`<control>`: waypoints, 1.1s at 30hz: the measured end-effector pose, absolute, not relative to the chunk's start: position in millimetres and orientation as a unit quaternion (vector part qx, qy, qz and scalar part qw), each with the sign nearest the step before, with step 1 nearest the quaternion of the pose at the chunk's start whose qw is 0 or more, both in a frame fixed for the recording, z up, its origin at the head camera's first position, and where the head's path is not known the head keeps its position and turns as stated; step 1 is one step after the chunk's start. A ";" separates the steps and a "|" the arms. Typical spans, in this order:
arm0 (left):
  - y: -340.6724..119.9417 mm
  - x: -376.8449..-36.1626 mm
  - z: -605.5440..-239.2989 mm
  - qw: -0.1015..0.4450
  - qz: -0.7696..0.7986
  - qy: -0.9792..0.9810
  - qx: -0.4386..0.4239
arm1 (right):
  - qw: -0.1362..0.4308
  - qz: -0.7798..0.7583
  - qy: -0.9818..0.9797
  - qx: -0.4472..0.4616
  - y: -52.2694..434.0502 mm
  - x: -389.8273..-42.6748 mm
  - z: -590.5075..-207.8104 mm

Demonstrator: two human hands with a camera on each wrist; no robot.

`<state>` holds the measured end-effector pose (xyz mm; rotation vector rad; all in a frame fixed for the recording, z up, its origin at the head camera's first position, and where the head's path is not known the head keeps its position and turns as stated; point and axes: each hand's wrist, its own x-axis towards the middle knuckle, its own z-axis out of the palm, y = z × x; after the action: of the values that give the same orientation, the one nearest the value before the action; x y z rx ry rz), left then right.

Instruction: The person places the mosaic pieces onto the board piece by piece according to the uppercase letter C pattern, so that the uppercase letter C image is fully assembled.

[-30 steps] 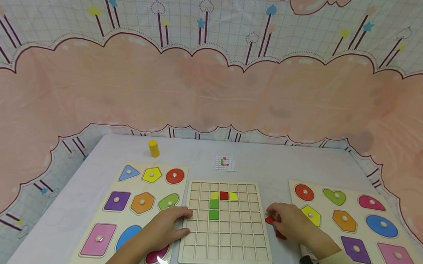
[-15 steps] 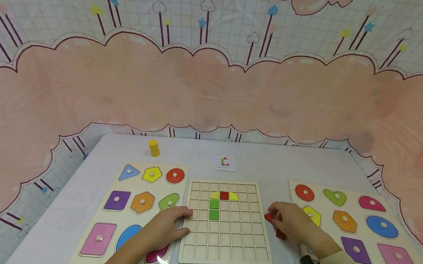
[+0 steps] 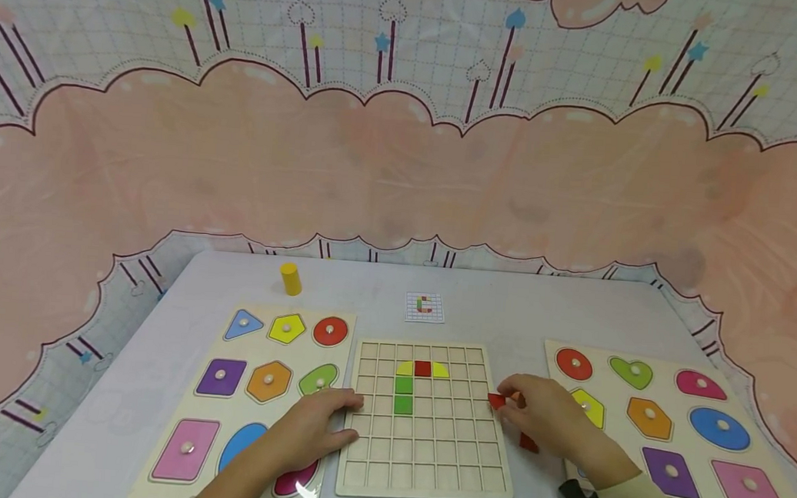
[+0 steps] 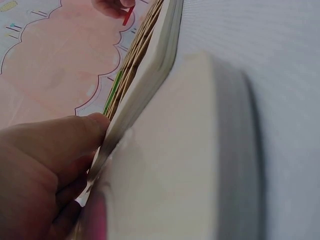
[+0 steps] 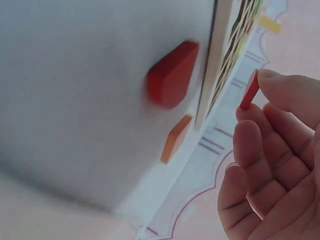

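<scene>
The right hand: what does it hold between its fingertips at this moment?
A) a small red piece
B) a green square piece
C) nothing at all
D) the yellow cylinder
A: the right hand pinches a small red piece at the right edge of the grid board; the right wrist view shows the same red piece between thumb and fingertip.

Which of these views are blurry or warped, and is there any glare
Head view: sharp and evenly lit, but wide-angle bending curves the backdrop; slight glare on the left puzzle board. Left wrist view: the close grid board edge and left hand are soft. Right wrist view: the red piece in the right hand is fairly clear, the table blurred.
</scene>
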<state>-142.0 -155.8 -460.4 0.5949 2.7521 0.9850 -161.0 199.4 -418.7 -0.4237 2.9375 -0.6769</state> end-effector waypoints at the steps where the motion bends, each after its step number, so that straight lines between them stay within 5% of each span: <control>1: -155.8 -142.3 -460.7 0.079 0.329 0.920 0.199 | 0.051 -0.223 0.964 -0.137 197.1 -160.5 -418.4; 33: -156.8 -141.4 -457.2 0.085 0.340 0.915 0.200 | 0.044 -0.257 0.925 -0.276 124.4 -157.1 -416.9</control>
<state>-141.4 -156.8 -457.2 0.5961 2.7284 1.0131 -157.1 124.4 -416.9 -0.8447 2.8270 -0.7842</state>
